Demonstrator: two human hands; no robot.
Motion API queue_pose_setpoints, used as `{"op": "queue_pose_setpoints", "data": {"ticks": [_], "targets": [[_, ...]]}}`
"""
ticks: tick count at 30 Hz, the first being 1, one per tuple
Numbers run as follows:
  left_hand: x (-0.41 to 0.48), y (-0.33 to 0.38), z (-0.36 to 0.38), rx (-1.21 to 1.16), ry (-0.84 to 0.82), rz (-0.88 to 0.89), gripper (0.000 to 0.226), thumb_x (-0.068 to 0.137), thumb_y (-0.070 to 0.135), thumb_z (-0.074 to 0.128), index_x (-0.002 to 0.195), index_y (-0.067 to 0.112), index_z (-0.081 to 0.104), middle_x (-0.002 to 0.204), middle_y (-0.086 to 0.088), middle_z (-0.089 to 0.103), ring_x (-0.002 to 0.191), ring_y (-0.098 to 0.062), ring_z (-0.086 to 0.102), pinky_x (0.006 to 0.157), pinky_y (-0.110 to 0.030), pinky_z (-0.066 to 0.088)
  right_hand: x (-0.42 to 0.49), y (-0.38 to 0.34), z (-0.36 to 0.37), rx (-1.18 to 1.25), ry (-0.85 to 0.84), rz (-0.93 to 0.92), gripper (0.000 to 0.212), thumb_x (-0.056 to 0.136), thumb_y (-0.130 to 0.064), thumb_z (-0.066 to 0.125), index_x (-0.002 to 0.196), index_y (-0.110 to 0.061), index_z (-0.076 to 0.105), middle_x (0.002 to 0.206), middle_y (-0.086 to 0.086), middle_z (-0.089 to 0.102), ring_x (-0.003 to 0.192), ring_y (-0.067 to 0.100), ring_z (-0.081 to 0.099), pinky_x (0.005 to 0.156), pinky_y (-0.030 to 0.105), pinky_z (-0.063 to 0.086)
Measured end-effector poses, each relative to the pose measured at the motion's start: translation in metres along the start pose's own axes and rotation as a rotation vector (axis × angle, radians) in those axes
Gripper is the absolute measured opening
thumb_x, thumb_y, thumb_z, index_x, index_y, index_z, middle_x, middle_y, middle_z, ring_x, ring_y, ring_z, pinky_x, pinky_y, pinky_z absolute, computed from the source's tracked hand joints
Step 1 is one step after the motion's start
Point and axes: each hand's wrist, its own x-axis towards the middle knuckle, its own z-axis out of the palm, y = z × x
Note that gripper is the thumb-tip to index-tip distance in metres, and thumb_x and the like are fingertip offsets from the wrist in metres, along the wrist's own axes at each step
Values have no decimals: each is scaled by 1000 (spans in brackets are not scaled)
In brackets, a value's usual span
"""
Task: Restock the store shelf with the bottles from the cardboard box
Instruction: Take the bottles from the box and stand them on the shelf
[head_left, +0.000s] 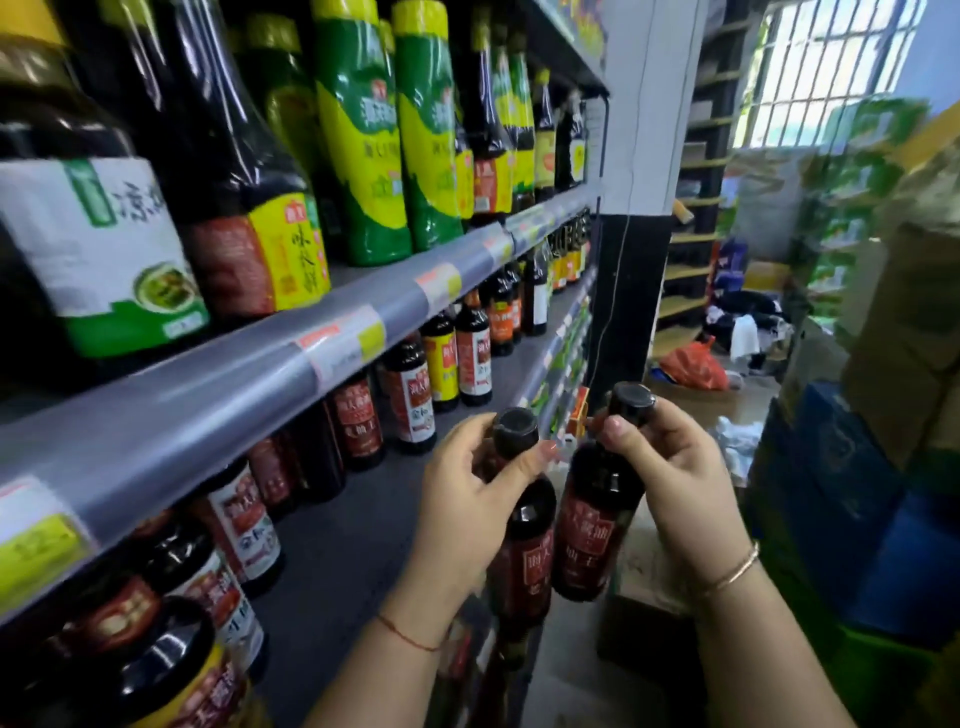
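My left hand grips the neck of a dark bottle with a red label, just under its black cap. My right hand holds a second dark red-labelled bottle the same way by its neck. Both bottles hang upright, side by side, in front of the grey shelf, level with its front edge. A row of similar dark bottles stands at the back of that shelf, leaving bare shelf surface in front. The cardboard box shows partly below my right hand.
The shelf above carries large dark and green-yellow bottles behind a price rail. Stacked cartons and blue crates crowd the right side. A white and black pillar stands at the shelf's end, with bags and clutter on the floor beyond.
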Motion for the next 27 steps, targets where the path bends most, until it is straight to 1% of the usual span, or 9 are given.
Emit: {"op": "queue_pose_setpoints", "data": {"ticks": [2,5,9,12,14,16,18,25,27], "targets": [[2,6,-10,-14,56,18,23,67,43,75,86,31,69,88,7,74,85,-8,69,77,-32,56,9,0,15,22,-20,-20,23,79,-26,64,99,-15,68,93,19,70,86,26,68,75,31,57],[6,11,-27,11,167,49,23,70,43,79,88,32,69,90,6,74,87,-10,69,80,-37,56,23,8,35,102,-42,-21,29,78,-26,63,101,-9,67,92,12,72,87,24,68,73,28,58],[8,18,-43,73,303,80,20,70,39,77,88,35,69,92,8,74,90,-11,69,86,-46,56,40,26,60,187,-122,-43,16,79,-31,65,92,-23,71,91,7,73,87,25,65,77,35,55],[10,17,-54,141,402,108,23,69,40,78,89,36,69,95,10,74,94,-10,69,89,-44,54,51,37,77,263,-211,-46,23,78,-39,70,93,-22,70,93,12,72,89,24,65,82,40,54],[9,14,-61,171,452,123,25,69,40,76,93,36,69,100,10,74,100,-12,68,93,-46,53,58,43,88,307,-266,-52,22,78,-37,70,93,-21,70,92,7,72,89,20,66,82,36,55],[8,11,-67,206,502,134,25,70,38,79,93,36,69,101,9,74,101,-13,67,93,-48,52,63,47,100,368,-319,-63,17,78,-28,66,91,-19,69,89,0,74,87,14,67,79,27,55],[4,8,-71,240,547,141,25,71,38,79,94,35,69,101,9,74,101,-11,67,94,-46,53,67,50,112,411,-361,-73,15,76,-27,66,89,-20,70,85,-3,74,84,10,66,76,21,54],[-13,-5,-88,308,672,102,18,71,35,74,89,36,70,97,5,75,95,-13,70,90,-46,54,64,71,146,487,-517,-40,17,84,-16,60,98,-10,67,89,-2,74,90,10,69,77,19,52],[-16,-7,-91,328,689,78,18,71,37,74,88,34,70,95,6,75,93,-11,70,88,-44,56,61,77,154,468,-575,-44,19,84,-19,61,99,-10,67,91,1,75,92,13,69,78,20,52]]}}
